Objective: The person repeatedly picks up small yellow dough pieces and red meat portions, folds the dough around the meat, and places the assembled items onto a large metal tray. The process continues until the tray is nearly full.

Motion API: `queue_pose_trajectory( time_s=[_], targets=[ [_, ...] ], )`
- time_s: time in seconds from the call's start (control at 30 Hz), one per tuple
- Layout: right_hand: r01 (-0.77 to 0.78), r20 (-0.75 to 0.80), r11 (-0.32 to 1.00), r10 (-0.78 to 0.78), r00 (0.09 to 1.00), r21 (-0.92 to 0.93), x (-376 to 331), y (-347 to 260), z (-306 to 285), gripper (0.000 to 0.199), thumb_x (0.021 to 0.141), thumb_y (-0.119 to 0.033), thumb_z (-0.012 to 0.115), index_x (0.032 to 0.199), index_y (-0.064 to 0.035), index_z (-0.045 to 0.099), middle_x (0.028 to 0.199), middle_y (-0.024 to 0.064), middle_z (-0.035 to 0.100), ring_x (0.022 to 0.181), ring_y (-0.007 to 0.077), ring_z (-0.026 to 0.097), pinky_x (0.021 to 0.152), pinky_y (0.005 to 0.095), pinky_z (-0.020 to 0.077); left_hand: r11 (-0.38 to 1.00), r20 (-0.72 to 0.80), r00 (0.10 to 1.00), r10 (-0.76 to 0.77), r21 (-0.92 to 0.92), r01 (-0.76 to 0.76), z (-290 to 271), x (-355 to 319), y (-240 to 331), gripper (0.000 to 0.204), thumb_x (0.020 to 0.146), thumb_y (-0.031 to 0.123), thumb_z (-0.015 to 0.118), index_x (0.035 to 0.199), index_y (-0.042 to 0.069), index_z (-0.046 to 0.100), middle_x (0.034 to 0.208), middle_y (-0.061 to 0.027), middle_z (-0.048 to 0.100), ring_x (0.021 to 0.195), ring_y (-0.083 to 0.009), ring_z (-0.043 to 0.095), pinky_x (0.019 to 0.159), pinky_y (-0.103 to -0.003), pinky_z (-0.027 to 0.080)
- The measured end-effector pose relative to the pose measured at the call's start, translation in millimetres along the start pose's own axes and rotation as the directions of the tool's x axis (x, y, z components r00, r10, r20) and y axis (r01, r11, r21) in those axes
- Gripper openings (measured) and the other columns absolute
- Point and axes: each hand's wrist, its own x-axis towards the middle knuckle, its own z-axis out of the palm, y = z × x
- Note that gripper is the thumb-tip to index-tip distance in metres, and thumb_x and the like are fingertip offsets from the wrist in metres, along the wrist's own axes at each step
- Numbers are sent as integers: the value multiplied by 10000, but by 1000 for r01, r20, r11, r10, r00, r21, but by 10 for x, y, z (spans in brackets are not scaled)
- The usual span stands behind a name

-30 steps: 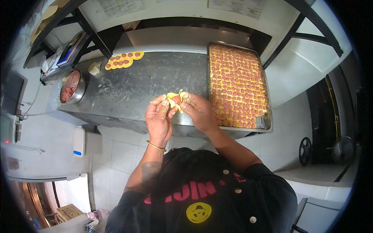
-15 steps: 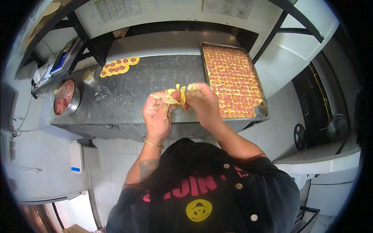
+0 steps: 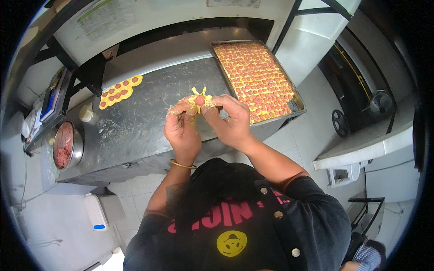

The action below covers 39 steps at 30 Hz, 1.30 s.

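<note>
Above the near side of the dark table, both my hands hold one dumpling, a thin yellow wrapper around pink meat filling. My left hand pinches the wrapper's left side between thumb and fingers. From the right, my right hand grips the other side, with its thumb at the near edge. Loose wrapper tips stick up on the far side. Whitish residue coats my fingers. At the far left lie several yellow wrappers, overlapping in rows, each with a dab of meat.
A large metal tray at the right is packed with rows of filled dumplings. At the table's left end stands a steel bowl of ground meat, near a small pale lump. A white bin stands on the floor.
My right hand has come in against the dumpling, and its fingers now pinch the wrapper's right side. The wrapper is gathered more closely around the meat. The whole view has tilted.
</note>
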Motion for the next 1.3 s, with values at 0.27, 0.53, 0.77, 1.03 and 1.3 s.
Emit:
queue_pose_trajectory(
  time_s=[0.27, 0.53, 0.77, 1.03, 1.3],
  targets=[
    [-333, 56, 909, 329, 943, 251, 139, 83, 57, 776, 772, -234, 911, 1417, -25, 534, 1168, 114, 721, 1063, 238, 701, 942, 388, 551, 776, 317, 865, -390, -394, 493, -89, 47, -257, 136, 1046, 2, 578, 1149, -15, 665, 1208, -116, 718, 1143, -195, 676, 1004, -353, 559],
    [-444, -39, 787, 507, 861, 429, -152, 326, 174, 479, 870, -45, 822, 1259, -17, 544, 1002, 41, 689, 954, 119, 646, 824, 283, 540, 576, 306, 740, -599, -477, 664, 206, -219, -305, 311, 1045, 161, 630, 1325, 25, 630, 1282, -67, 691, 1140, -190, 668, 1003, -364, 550],
    [-674, 47, 637, 713, 700, 375, -495, 537, -225, 499, 831, -168, 822, 1229, -18, 561, 1044, 120, 675, 934, 237, 681, 837, 362, 556, 319, 354, 497, -793, -453, 832, 411, -584, -522, 113, 1021, 149, 683, 1101, 77, 715, 1147, -31, 728, 1033, -160, 694, 916, -331, 571],
    [-449, -15, 877, 458, 889, 175, -515, 1119, -1127, 377, 813, -133, 817, 1118, -25, 623, 947, 120, 680, 894, 224, 688, 799, 365, 554, 314, 445, 490, -750, -413, 855, 1097, -712, -1118, 125, 1027, 139, 661, 1129, 86, 708, 1178, -49, 723, 1078, -184, 688, 931, -358, 564],
    [-48, 58, 998, 51, 997, -39, -742, 1936, -2282, 229, 774, -130, 838, 884, -39, 660, 893, 139, 675, 772, 358, 662, 708, 404, 551, -8, 450, 279, -848, -538, 843, 2362, -675, -1130, 544, 1107, 385, 437, 1525, 38, 452, 1528, -104, 541, 1417, -312, 484, 1194, -513, 349]
  ],
)
